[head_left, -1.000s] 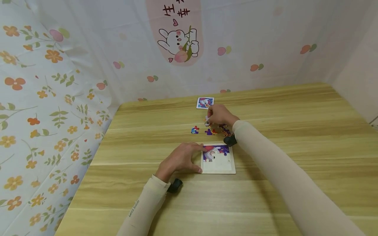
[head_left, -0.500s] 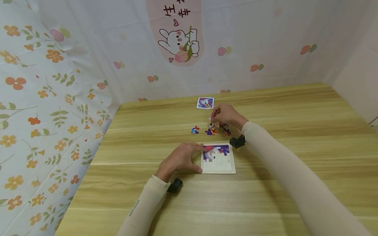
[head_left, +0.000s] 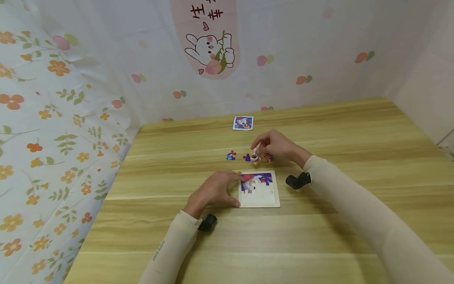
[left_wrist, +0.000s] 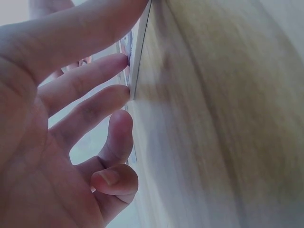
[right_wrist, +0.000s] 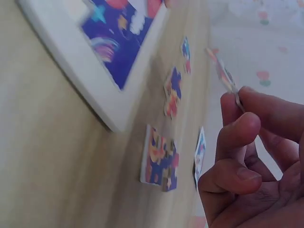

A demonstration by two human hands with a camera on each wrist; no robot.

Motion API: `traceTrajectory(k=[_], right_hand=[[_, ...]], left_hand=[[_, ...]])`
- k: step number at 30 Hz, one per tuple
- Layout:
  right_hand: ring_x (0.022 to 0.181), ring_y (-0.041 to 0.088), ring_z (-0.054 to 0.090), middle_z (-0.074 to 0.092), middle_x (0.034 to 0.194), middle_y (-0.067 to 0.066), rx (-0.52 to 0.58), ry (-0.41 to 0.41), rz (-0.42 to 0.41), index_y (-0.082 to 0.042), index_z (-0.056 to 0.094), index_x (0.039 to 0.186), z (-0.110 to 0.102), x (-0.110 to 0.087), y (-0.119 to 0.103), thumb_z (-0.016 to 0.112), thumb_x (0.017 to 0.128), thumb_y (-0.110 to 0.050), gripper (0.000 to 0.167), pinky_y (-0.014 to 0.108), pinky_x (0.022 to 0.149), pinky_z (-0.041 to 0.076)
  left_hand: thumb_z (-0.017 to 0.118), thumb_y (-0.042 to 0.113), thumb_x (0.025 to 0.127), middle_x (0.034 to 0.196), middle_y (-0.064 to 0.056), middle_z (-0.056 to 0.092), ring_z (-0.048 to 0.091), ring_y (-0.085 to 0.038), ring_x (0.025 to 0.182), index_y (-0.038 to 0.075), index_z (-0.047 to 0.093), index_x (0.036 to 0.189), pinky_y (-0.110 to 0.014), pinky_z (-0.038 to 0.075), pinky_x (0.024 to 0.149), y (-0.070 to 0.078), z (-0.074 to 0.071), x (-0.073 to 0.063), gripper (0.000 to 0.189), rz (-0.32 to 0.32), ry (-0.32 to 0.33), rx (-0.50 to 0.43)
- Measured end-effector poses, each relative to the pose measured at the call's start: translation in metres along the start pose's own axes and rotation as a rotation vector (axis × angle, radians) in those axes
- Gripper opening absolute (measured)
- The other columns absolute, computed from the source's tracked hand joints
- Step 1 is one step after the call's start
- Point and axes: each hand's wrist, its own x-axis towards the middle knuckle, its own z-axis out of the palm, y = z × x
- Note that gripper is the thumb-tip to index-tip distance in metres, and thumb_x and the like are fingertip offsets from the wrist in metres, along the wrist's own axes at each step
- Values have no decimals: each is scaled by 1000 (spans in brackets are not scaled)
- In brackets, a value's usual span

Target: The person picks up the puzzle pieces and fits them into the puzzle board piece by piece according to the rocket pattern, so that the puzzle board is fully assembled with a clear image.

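Observation:
A square jigsaw board (head_left: 260,202) with a pale frame lies on the table; picture pieces fill its upper part and part of its left side. My left hand (head_left: 213,191) touches the board's left edge, fingers spread and fairly straight, the thumb at the lower left corner. In the left wrist view, fingertips (left_wrist: 124,92) meet the board's edge. Above the table beyond the board, my right hand (head_left: 278,145) pinches a jigsaw piece (right_wrist: 222,71) between thumb and fingers. Below and beside it lie a purple-and-orange piece (right_wrist: 173,92) and several overlapping purple pieces (right_wrist: 159,159).
A blue-and-red jigsaw piece (head_left: 231,155) lies left of the other loose pieces. Farther back is a small picture card (head_left: 243,123). A printed curtain (head_left: 276,75) hangs behind the wooden table (head_left: 170,142).
My right hand has moved right and slightly nearer me with the pinched jigsaw piece, which has turned in its fingers. The left hand stays at the board; the head view has shifted slightly.

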Motion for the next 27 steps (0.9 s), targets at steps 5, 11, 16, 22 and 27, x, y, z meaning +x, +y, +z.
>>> traceTrajectory(k=[5, 11, 16, 22, 27], right_hand=[[62, 19, 51, 64, 75, 11, 17, -79, -10, -5, 73, 106, 5, -10, 0, 66, 92, -3, 16, 27, 56, 44], [60, 16, 50, 69, 78, 6, 14, -196, -18, -5, 71, 106, 13, -22, 0, 67, 89, -2, 17, 26, 56, 43], [57, 13, 51, 71, 76, 4, 5, -245, 1, -4, 69, 101, 18, -29, 5, 72, 88, -6, 13, 25, 54, 44], [50, 11, 51, 74, 75, 6, -6, -274, -31, -4, 71, 99, 24, -32, 9, 70, 88, -2, 11, 24, 50, 46], [44, 11, 50, 75, 74, 6, -39, -272, -67, -6, 74, 98, 30, -34, 11, 72, 88, -4, 10, 23, 46, 45]], left_hand=[[90, 33, 74, 151, -3, 55, 48, -28, 142, 25, 61, 139, -50, 39, 119, 0, -1, -1, 72, 17, 7, -19], [91, 33, 73, 149, -3, 57, 50, -27, 141, 26, 61, 139, -49, 40, 118, 0, -1, -2, 73, 28, 16, -11], [91, 33, 72, 147, -3, 59, 51, -27, 141, 25, 62, 139, -48, 41, 118, -1, -1, -1, 73, 55, 32, -7], [91, 33, 72, 148, -3, 58, 51, -27, 141, 23, 62, 139, -47, 41, 118, 0, -1, -2, 73, 51, 27, 4], [91, 33, 73, 150, -3, 56, 48, -27, 143, 23, 62, 138, -48, 39, 119, 0, -1, -3, 72, 46, 25, 13]])
